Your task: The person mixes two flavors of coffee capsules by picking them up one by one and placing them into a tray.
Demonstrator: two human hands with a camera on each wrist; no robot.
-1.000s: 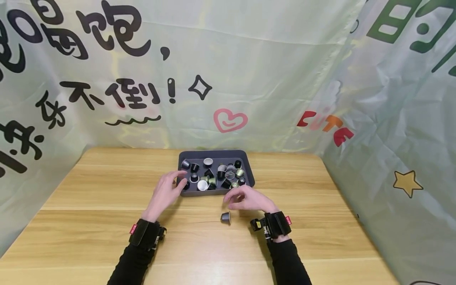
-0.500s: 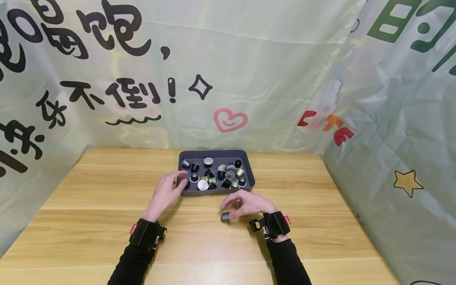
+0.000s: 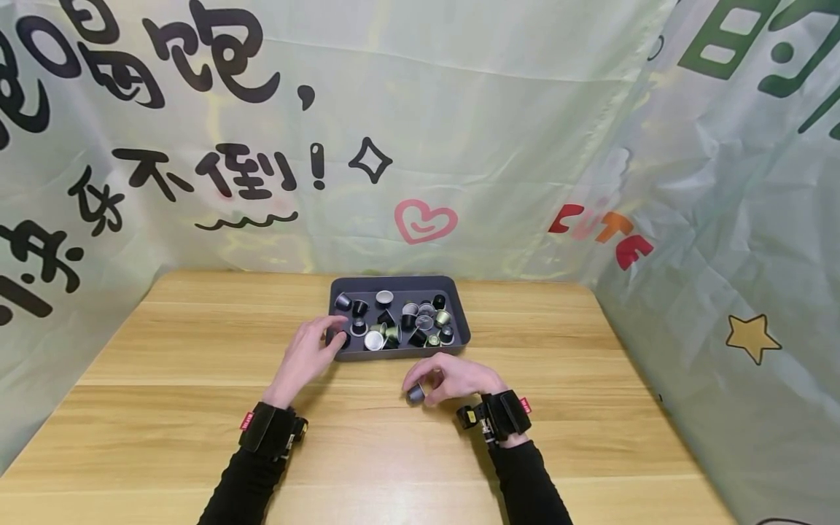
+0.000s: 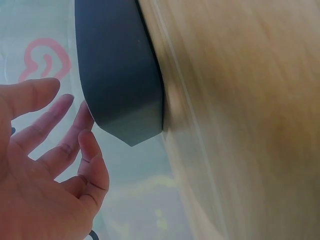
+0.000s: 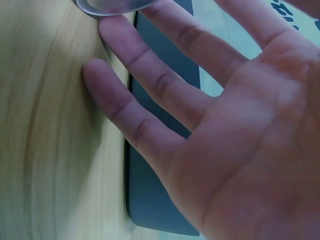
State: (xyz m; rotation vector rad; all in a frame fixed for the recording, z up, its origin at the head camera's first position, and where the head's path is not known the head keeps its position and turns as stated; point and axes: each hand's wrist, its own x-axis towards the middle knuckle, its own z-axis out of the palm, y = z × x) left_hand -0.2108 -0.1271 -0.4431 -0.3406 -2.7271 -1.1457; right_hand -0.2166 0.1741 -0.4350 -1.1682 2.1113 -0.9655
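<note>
A dark grey coffee capsule (image 3: 415, 394) is between the thumb and fingers of my right hand (image 3: 456, 378), which pinches it just above or at the tabletop. In the right wrist view, only the capsule's pale rim (image 5: 107, 7) shows at the top edge, against a fingertip. My left hand (image 3: 307, 351) is at the left end of a dark grey tray (image 3: 336, 286), thumb and fingers spread and loosely bent. From the left wrist, a fingertip appears to touch the tray's outer wall (image 4: 120, 75); nothing is gripped there.
Several capsules (image 3: 374, 340) in black, silver, green and white lie jumbled inside the tray. It stands at the back of the wooden table (image 3: 216, 328), close to a printed cloth backdrop (image 3: 499, 160). Another cloth wall (image 3: 722, 240) borders the right side.
My right hand has come down and a little left from near the tray's front edge to the lone capsule, taking hold and tilting it slightly. The left hand has stayed in place.
</note>
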